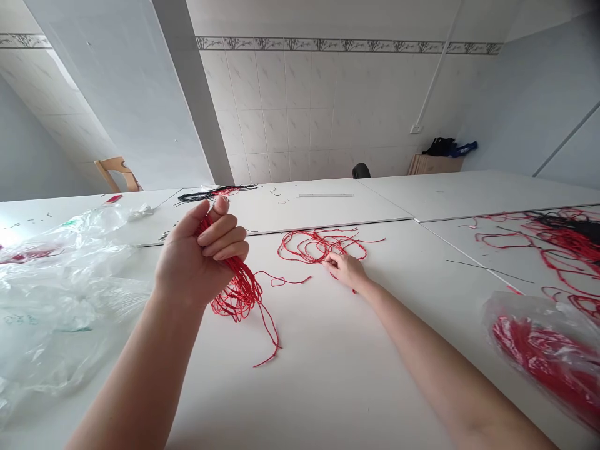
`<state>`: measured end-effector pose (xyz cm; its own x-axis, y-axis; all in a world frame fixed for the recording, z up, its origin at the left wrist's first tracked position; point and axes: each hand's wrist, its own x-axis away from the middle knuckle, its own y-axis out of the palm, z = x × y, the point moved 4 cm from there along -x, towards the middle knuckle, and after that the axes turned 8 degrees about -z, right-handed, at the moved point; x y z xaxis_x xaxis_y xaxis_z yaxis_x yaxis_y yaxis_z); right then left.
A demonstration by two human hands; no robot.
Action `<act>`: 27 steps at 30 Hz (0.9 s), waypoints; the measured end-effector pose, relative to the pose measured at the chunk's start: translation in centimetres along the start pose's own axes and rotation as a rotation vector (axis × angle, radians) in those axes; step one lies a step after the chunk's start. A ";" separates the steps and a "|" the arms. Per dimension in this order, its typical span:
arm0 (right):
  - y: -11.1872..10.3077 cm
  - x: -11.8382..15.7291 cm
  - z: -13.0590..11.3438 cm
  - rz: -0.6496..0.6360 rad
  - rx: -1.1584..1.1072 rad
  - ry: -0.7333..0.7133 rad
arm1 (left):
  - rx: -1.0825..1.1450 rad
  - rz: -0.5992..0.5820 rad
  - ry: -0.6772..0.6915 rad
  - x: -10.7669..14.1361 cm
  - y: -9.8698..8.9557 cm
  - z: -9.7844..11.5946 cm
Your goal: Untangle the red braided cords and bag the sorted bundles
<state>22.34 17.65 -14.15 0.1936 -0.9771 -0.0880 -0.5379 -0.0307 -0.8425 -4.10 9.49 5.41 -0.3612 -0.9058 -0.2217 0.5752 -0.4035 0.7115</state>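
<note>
My left hand [199, 250] is raised above the white table, its fingers wrapped round a bundle of red braided cords [241, 290]. The looped cords hang below the fist, and a few loose ends trail toward me. Farther forward, my right hand [345, 270] reaches down to a loose pile of red cords [312, 245] lying on the table. Its thumb and fingers are pinched together at the pile's near edge, on a red cord. Exactly how many strands are between those fingertips is hidden.
Crumpled clear plastic bags [75, 300] cover the left side. A plastic bag of red cords [544, 356] lies at the near right, with red and black cords [572, 237] behind it. Black cords [215, 192] and a thin white strip [325, 195] lie on the far table.
</note>
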 end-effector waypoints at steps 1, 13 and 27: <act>-0.1 0.0 -0.1 0.011 -0.009 -0.002 | -0.001 0.004 -0.002 0.0 0.1 0.0; -4.3 4.3 -11.8 -0.014 -0.568 -0.337 | -0.007 0.055 -0.119 -0.9 -1.0 -3.8; -6.8 7.4 -15.5 0.036 -0.706 -0.447 | -0.408 -0.326 -0.320 -1.1 -1.4 -7.6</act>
<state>14.69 7.31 -0.84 0.3935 -0.8092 -0.4362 -0.9088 -0.2709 -0.3173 1.07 10.03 -0.40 -0.7321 -0.6689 -0.1292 0.6096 -0.7279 0.3141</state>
